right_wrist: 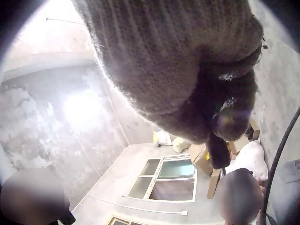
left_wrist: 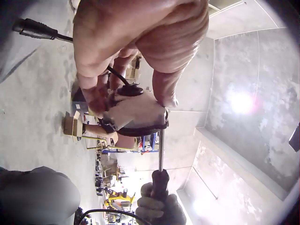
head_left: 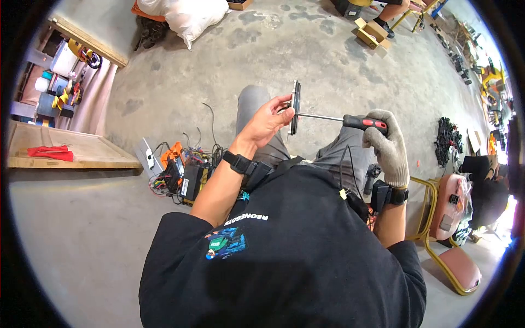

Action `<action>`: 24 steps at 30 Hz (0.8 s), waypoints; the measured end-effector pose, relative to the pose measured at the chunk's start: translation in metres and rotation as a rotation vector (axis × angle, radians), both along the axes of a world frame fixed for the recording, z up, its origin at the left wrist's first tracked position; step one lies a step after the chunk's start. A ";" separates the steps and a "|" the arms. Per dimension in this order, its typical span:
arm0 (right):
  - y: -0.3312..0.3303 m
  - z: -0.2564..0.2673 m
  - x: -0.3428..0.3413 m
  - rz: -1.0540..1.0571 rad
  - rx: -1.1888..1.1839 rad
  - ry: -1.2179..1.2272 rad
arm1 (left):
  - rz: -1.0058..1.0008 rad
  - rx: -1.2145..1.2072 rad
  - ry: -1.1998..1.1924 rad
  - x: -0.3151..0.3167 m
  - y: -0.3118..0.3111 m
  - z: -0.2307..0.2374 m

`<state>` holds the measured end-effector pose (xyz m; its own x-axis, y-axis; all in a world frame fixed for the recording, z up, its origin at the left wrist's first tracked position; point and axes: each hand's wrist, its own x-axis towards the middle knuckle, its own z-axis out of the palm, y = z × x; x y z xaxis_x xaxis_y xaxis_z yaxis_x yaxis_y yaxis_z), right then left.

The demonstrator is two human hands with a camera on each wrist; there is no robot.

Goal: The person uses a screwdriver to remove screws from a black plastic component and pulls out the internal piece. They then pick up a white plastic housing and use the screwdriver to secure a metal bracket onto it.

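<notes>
My bare left hand (head_left: 265, 124) holds a thin, flat part (head_left: 296, 104) upright by its edge, thumb on one side. In the left wrist view that part (left_wrist: 138, 110) has a pale face, a black rim and a black cable ending in a plug (left_wrist: 35, 29). My right hand (head_left: 391, 147), in a grey knit glove, grips the red and black handle of a screwdriver (head_left: 361, 122). Its shaft points left, the tip right at the part's rim. In the right wrist view the glove (right_wrist: 159, 61) hides most of the screwdriver handle (right_wrist: 218, 152).
Tangled wires and a black boxy unit (head_left: 191, 183) lie on the floor to my left, by a wooden board (head_left: 71, 147). A yellow-framed chair (head_left: 459, 268) stands right. Ahead are a white sack (head_left: 194, 19) and an open carton (head_left: 372, 35), with another person's leg beside it.
</notes>
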<state>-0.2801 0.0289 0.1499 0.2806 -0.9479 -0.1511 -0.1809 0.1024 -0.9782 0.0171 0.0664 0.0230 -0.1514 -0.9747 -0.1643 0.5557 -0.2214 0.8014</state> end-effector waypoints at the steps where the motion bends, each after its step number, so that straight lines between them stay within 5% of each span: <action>1: 0.005 0.000 -0.001 -0.002 -0.004 -0.003 | -0.007 -0.007 -0.003 0.000 0.002 0.000; 24: 0.042 -0.016 -0.021 -0.073 -0.078 -0.033 | -0.057 -0.061 -0.033 -0.018 0.017 -0.006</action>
